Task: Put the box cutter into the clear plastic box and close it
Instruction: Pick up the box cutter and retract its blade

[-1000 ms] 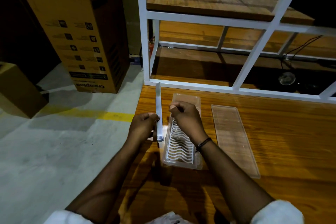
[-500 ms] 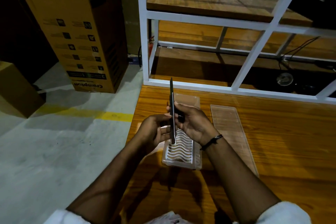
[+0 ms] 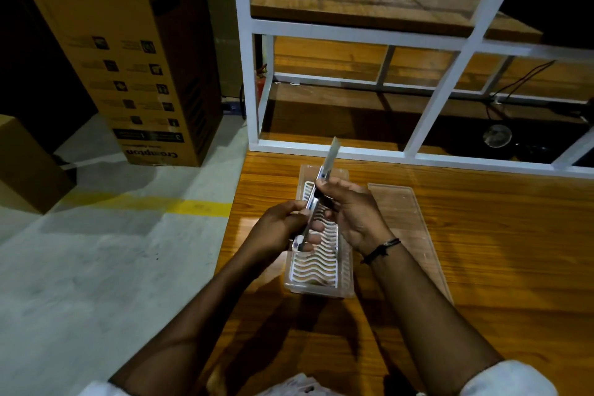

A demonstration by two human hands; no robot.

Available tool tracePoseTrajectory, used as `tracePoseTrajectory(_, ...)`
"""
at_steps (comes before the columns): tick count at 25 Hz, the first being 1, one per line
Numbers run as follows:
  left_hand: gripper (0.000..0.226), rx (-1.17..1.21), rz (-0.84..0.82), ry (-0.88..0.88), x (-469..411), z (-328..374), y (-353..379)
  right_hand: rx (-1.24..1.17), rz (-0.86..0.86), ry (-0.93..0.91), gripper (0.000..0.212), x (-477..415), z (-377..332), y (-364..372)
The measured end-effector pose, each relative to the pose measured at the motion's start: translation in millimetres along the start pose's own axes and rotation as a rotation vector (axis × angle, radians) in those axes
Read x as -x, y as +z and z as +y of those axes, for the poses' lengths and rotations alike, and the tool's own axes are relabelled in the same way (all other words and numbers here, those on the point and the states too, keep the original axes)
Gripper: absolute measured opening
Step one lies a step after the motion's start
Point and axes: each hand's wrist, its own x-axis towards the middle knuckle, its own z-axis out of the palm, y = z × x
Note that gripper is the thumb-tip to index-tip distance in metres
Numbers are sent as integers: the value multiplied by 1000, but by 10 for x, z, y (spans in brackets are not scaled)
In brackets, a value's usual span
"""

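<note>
The slim metal box cutter (image 3: pixel 316 199) with its blade pushed out is held above the clear plastic box (image 3: pixel 345 280), pointing far and slightly right. The left hand (image 3: pixel 279 231) pinches its near end; the right hand (image 3: pixel 350 212) grips the middle. It looks light, stiff and smooth, so the body is the safe place, not the blade. The flat clear lid (image 3: pixel 408 228) lies just right of the box on the wooden table (image 3: pixel 498 267), whose left edge is near.

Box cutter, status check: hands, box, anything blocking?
Both hands, left and right, hold box cutter above open box. Blade out. Lid beside box, nothing blocking.
</note>
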Motion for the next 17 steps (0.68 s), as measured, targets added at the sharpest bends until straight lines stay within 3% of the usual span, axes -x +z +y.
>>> tracePoseTrajectory(4,87,-584,-83,250,52,-145,-68,122,80,-50,10,-16,-24,-50)
tracePoseTrajectory(7,103,-736,-45,272,30,-183,-61,133,85,-47,14,-6,3,-50)
tracePoseTrajectory(11,104,-687,-60,305,31,-210,-42,119,86,-49,13,15,11,-34)
tracePoseTrajectory(17,93,-343,-5,298,11,-174,15,124,41,-82,21,57,73,-52)
